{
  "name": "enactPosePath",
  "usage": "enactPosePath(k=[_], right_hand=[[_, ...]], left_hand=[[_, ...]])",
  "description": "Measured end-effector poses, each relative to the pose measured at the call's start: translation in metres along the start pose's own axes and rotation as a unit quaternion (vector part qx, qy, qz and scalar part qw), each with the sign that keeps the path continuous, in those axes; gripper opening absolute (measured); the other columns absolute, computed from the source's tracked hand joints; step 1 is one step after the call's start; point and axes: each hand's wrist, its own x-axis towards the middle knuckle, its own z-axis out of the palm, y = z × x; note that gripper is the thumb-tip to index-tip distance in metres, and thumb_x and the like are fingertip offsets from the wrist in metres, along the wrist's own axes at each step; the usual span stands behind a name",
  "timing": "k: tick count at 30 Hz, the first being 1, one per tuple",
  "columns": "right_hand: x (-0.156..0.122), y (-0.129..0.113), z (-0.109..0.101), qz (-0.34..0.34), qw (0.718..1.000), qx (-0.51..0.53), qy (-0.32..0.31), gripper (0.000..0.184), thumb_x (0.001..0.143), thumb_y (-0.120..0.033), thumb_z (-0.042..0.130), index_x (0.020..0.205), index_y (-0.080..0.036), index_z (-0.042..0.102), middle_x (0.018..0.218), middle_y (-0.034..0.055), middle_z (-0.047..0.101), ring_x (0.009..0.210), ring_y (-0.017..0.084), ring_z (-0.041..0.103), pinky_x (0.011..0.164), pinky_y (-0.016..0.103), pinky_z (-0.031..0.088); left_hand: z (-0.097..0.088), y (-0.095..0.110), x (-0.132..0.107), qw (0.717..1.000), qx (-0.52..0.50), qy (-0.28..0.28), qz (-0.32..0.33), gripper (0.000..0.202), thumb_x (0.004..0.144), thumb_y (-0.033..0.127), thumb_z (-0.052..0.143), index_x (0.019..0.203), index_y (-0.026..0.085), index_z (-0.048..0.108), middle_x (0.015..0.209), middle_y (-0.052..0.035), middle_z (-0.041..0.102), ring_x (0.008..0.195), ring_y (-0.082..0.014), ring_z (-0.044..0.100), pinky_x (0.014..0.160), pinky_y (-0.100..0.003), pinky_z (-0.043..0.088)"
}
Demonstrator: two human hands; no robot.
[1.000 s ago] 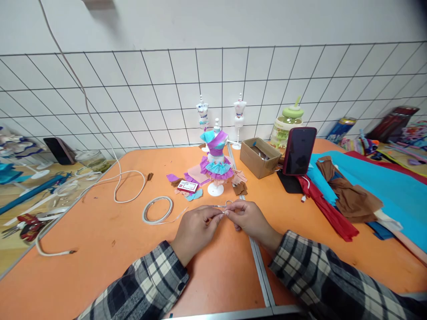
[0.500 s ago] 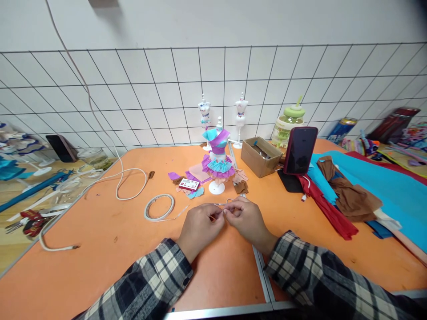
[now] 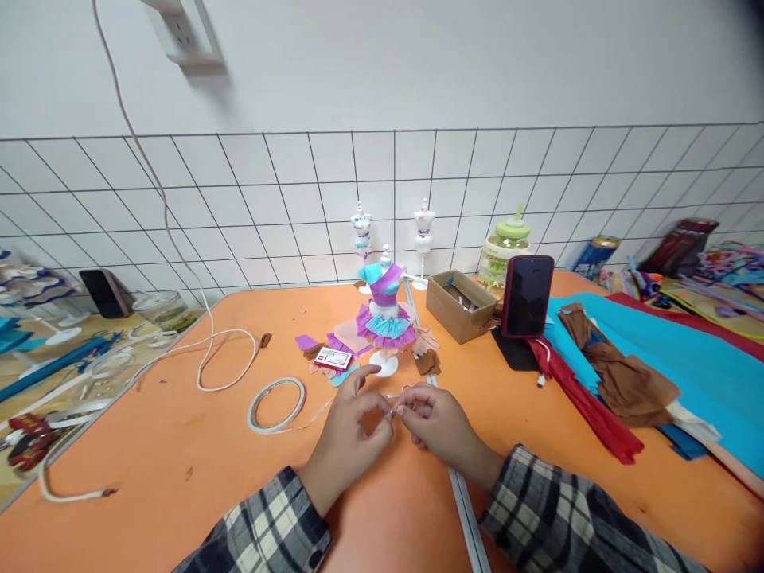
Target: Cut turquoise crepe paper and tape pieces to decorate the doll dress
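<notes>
Left hand (image 3: 352, 438) and right hand (image 3: 440, 420) pinch a tiny pale piece (image 3: 391, 412); the white label (image 3: 333, 358) beyond is illegible.

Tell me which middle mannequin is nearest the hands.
The front mannequin, wearing the purple and turquoise ruffled skirt; the left one and right one stand behind, nearer the wall.

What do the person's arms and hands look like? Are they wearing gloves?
The left sleeve and right sleeve are long and plaid, with black, grey and cream checks. A small dark button shows on the left cuff. No gloves: the left grip and right grip are both bare hands.
</notes>
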Motion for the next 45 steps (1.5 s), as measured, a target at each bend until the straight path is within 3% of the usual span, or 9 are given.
enactPosePath(k=[5, 15, 21, 28, 32, 35, 38, 41, 45], right_hand=[[-0.001, -0.005, -0.006, 0.024, 0.999, -0.018, -0.026, 0.018, 0.074, -0.035, 0.060, 0.077, -0.018, 0.059, 0.053, -0.0074, 0.043, 0.038, 0.007, 0.042, 0.034, 0.019, 0.033], [0.004, 0.000, -0.013, -0.123, 0.981, -0.146, 0.036, 0.011, 0.071, -0.016, 0.060, 0.071, -0.016, 0.071, 0.072, 0.0005, 0.056, 0.056, 0.008, 0.046, 0.054, 0.021, 0.039], [0.008, 0.007, -0.016, -0.100, 0.984, -0.116, 0.096, 0.015, 0.077, -0.026, 0.062, 0.079, -0.016, 0.073, 0.079, 0.0048, 0.066, 0.064, 0.013, 0.057, 0.057, 0.024, 0.045], [-0.001, 0.002, -0.003, -0.122, 0.981, -0.127, 0.084, 0.013, 0.074, -0.022, 0.062, 0.076, -0.017, 0.075, 0.074, 0.0034, 0.064, 0.059, 0.011, 0.054, 0.056, 0.023, 0.044], [-0.004, -0.002, -0.003, -0.063, 0.995, -0.062, 0.036, 0.015, 0.075, -0.029, 0.063, 0.077, -0.016, 0.069, 0.068, -0.0001, 0.058, 0.049, 0.008, 0.047, 0.045, 0.021, 0.039], [-0.007, -0.006, -0.005, 0.016, 0.999, 0.023, -0.029, 0.022, 0.077, -0.039, 0.062, 0.082, -0.017, 0.064, 0.055, -0.0060, 0.049, 0.040, 0.007, 0.040, 0.036, 0.019, 0.032], [-0.010, -0.011, -0.004, 0.039, 0.997, 0.031, -0.054, 0.026, 0.076, -0.043, 0.065, 0.081, -0.017, 0.062, 0.048, -0.0092, 0.041, 0.038, 0.006, 0.038, 0.035, 0.017, 0.031], [-0.012, -0.013, -0.004, 0.032, 0.998, 0.010, -0.046, 0.026, 0.075, -0.043, 0.066, 0.079, -0.017, 0.063, 0.050, -0.0083, 0.043, 0.038, 0.005, 0.037, 0.034, 0.017, 0.031], [-0.009, -0.009, -0.004, 0.002, 1.000, -0.005, -0.027, 0.022, 0.077, -0.038, 0.064, 0.079, -0.017, 0.066, 0.066, -0.0025, 0.057, 0.042, 0.005, 0.041, 0.037, 0.019, 0.033]], left_hand=[[-0.006, -0.004, -0.001, 0.995, -0.049, -0.082, 0.026, 0.015, 0.073, 0.007, 0.049, 0.070, 0.022, 0.051, 0.073, 0.0009, 0.063, 0.072, -0.0160, 0.061, 0.106, -0.042, 0.037], [-0.010, -0.010, 0.003, 0.969, -0.209, -0.117, -0.066, 0.013, 0.077, 0.025, 0.047, 0.065, 0.021, 0.046, 0.067, -0.0009, 0.051, 0.070, -0.0191, 0.053, 0.067, -0.030, 0.042], [-0.015, -0.002, 0.006, 0.998, 0.006, -0.006, -0.063, 0.018, 0.085, 0.038, 0.058, 0.083, 0.019, 0.058, 0.088, -0.0061, 0.060, 0.085, -0.0226, 0.056, 0.079, -0.035, 0.042], [-0.003, 0.004, -0.003, 0.996, 0.041, -0.055, -0.061, 0.025, 0.092, 0.041, 0.050, 0.084, 0.020, 0.061, 0.081, -0.0047, 0.062, 0.076, -0.0209, 0.057, 0.071, -0.034, 0.043], [-0.001, 0.000, -0.002, 0.997, -0.057, -0.034, -0.044, 0.019, 0.090, 0.033, 0.051, 0.078, 0.020, 0.059, 0.097, -0.0094, 0.063, 0.094, -0.0240, 0.058, 0.085, -0.037, 0.044], [0.001, -0.003, 0.000, 0.968, -0.235, -0.035, -0.086, 0.020, 0.088, 0.031, 0.051, 0.071, 0.020, 0.052, 0.118, -0.0126, 0.061, 0.112, -0.0268, 0.054, 0.096, -0.040, 0.040], [0.004, -0.006, 0.001, 0.919, -0.370, -0.076, -0.113, 0.020, 0.086, 0.033, 0.052, 0.071, 0.020, 0.049, 0.100, -0.0100, 0.065, 0.097, -0.0239, 0.058, 0.089, -0.038, 0.044], [0.004, -0.006, 0.001, 0.922, -0.363, -0.076, -0.113, 0.021, 0.084, 0.034, 0.056, 0.069, 0.019, 0.050, 0.076, -0.0030, 0.057, 0.077, -0.0183, 0.053, 0.078, -0.031, 0.043], [0.004, -0.001, 0.000, 0.895, -0.420, -0.065, -0.137, 0.021, 0.080, 0.032, 0.061, 0.068, 0.018, 0.051, 0.086, -0.0045, 0.056, 0.087, -0.0194, 0.053, 0.082, -0.032, 0.044]])
